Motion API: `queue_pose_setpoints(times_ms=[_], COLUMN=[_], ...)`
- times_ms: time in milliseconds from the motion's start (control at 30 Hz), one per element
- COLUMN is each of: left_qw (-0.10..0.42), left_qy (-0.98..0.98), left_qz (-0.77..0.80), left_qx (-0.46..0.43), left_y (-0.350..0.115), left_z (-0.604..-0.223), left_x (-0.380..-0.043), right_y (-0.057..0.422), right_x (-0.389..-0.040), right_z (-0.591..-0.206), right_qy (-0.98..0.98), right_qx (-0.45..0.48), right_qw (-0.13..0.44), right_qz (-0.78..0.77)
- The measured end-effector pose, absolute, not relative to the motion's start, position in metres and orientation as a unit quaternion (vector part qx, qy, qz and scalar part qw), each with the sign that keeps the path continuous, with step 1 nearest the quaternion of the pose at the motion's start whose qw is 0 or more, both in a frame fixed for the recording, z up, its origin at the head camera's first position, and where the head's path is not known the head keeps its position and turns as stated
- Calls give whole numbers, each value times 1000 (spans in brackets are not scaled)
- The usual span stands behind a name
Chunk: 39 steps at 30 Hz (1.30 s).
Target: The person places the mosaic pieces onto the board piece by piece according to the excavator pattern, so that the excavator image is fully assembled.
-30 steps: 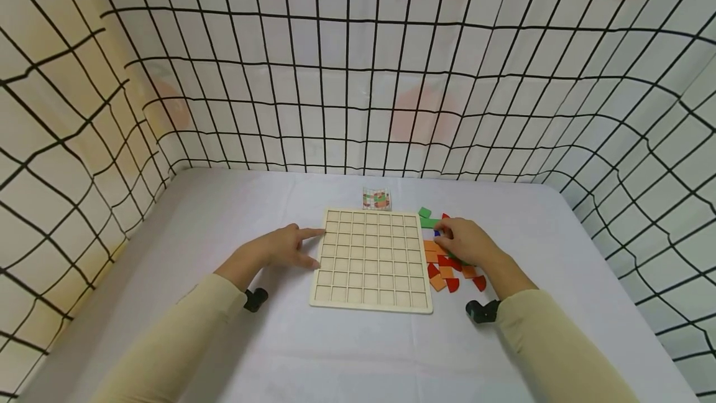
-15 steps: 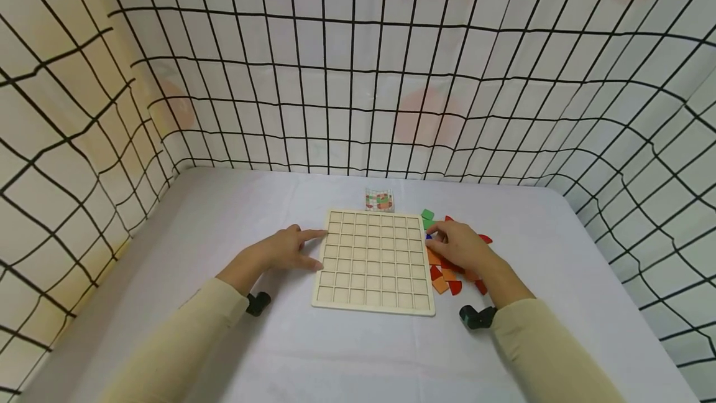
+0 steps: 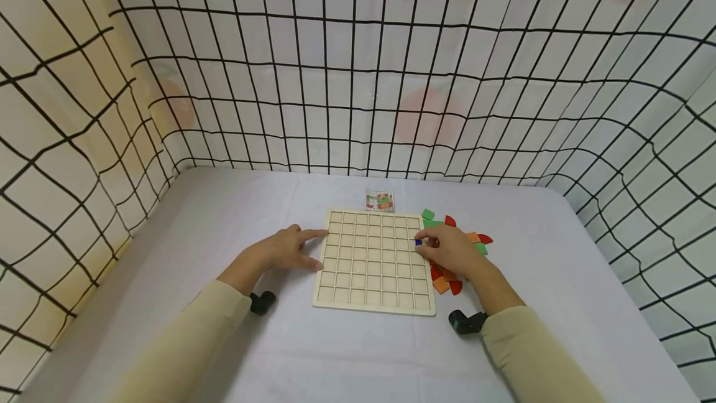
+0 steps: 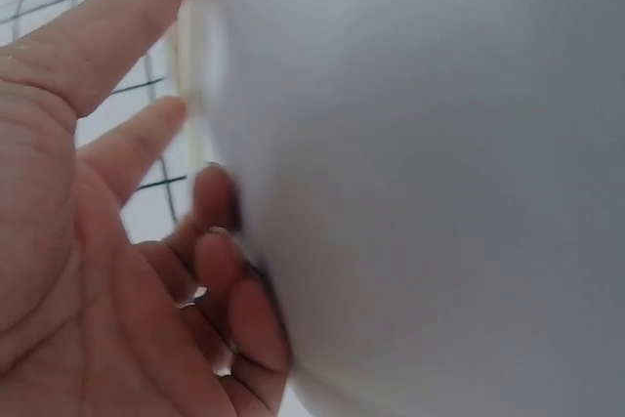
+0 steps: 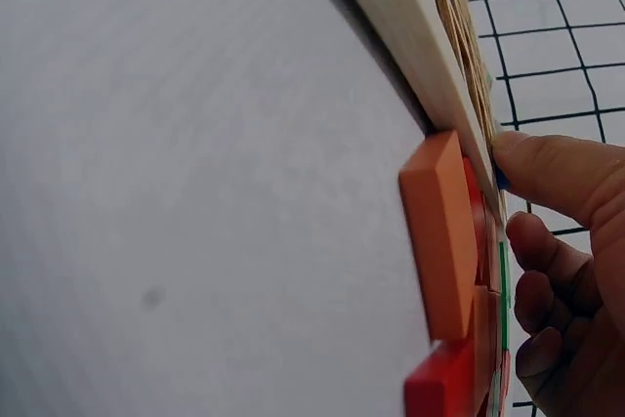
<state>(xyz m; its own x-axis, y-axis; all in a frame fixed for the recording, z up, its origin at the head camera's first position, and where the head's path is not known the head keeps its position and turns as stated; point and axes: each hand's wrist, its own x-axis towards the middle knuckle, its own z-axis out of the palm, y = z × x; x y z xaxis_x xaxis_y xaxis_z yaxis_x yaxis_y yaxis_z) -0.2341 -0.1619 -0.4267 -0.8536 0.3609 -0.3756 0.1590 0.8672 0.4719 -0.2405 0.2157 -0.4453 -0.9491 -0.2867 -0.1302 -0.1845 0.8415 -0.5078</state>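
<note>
A pale wooden grid board (image 3: 371, 260) lies flat on the white cloth, its square cells bare. At its left edge rests my left hand (image 3: 282, 249), thumb and index finger stretched out against the rim; in the left wrist view the other fingers (image 4: 254, 319) are bent in beside the cloth. My right hand (image 3: 455, 250) pinches a small blue block (image 3: 418, 243) between thumb and index finger over the board's right edge column. The right wrist view shows only a sliver of that blue block (image 5: 502, 180) behind the thumb.
Beside the board's right edge lie loose green (image 3: 433, 224), red (image 3: 455, 287) and orange pieces (image 3: 440, 285), partly under my right hand. A small patterned card (image 3: 380, 200) stands behind the board. Black wire mesh (image 3: 358, 92) rises around the table's back and sides.
My right hand has moved left from the loose pieces to the board's right edge, bringing the blue block with it. My left hand keeps its place at the left edge.
</note>
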Motion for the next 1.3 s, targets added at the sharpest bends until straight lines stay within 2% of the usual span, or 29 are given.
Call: queue_pose_setpoints(times_ms=[167,367,700,1133,1300], left_qw=[238,187,145,118,112], left_qy=[927,920,941,944,943], left_qz=[265,323,287,288,292], left_qx=[117,116,104,113,113], left_y=[-163,-158,-148,-150,-151], left_z=[-425,-435,-441,-448,-454], left_x=[-238,-242,-238,-236,-236], right_y=[215,215,216,217,235], right_x=[-237,-234,-236,-236,-237], right_z=[-445,-447,-452,-453,-447], right_qy=[953,951,950,946,948], right_qx=[-104,-95,-82,-86,-48], right_qw=[94,83,73,68,62], right_qz=[-269,-284,-294,-306,-308])
